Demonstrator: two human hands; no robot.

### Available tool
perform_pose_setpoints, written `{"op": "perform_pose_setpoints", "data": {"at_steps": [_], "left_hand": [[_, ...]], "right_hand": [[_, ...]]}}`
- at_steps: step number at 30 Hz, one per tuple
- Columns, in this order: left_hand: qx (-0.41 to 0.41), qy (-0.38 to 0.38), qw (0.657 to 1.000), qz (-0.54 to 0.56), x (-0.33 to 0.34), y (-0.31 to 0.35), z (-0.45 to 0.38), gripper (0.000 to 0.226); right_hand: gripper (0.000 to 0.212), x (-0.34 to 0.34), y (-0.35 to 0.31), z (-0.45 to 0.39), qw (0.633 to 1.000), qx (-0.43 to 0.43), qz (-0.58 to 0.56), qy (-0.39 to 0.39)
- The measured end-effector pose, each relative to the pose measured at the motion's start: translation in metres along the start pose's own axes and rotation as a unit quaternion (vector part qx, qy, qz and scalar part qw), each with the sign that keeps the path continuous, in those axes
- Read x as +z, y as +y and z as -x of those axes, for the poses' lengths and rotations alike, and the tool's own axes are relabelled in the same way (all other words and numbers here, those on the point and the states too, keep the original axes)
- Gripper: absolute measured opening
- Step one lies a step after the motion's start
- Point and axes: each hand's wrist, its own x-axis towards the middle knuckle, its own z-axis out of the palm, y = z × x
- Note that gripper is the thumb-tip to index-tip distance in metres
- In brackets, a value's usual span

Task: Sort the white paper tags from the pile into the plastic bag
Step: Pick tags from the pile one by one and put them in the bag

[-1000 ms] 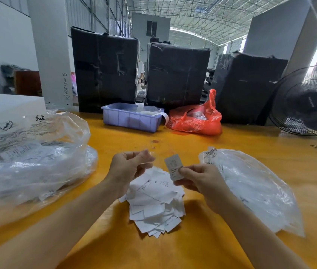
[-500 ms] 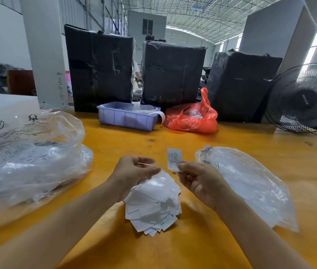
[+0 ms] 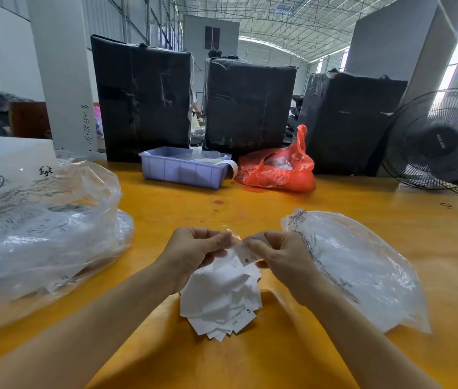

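White paper tags, one at a time, over the yellow worktop (image 3: 362, 197).

I am pinching a small white tag marked M (image 3: 246, 255) in my right hand (image 3: 284, 256), while my left hand (image 3: 194, 251) is pinching a thin clear film (image 3: 232, 234) beside it, likely to open it. Below, the heap of white paper tags (image 3: 222, 299) is waiting; the flat clear plastic bag (image 3: 362, 265) is lying just right, within easy reach.
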Motion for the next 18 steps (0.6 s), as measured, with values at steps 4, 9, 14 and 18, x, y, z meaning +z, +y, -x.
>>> {"op": "perform_pose_setpoints", "data": {"at_steps": [4,9,14,18], "left_hand": [[-0.009,0.004,1.0,-0.029,-0.001,0.0,0.0,0.01],[-0.001,-0.004,0.998,-0.064,0.001,-0.001,0.001,0.014],[0.017,-0.028,0.993,-0.115,0.004,-0.001,0.004,0.017],[0.021,-0.033,0.992,-0.121,0.005,-0.001,0.004,0.02]], "right_hand": [[0.016,-0.008,-0.005,-0.003,0.99,-0.044,-0.076,0.108],[0.01,-0.009,-0.013,-0.001,0.978,-0.077,-0.164,0.105],[0.015,-0.004,-0.013,0.002,0.982,-0.138,-0.105,0.075],[0.019,-0.004,-0.012,0.001,0.983,-0.156,-0.05,0.08]]}}
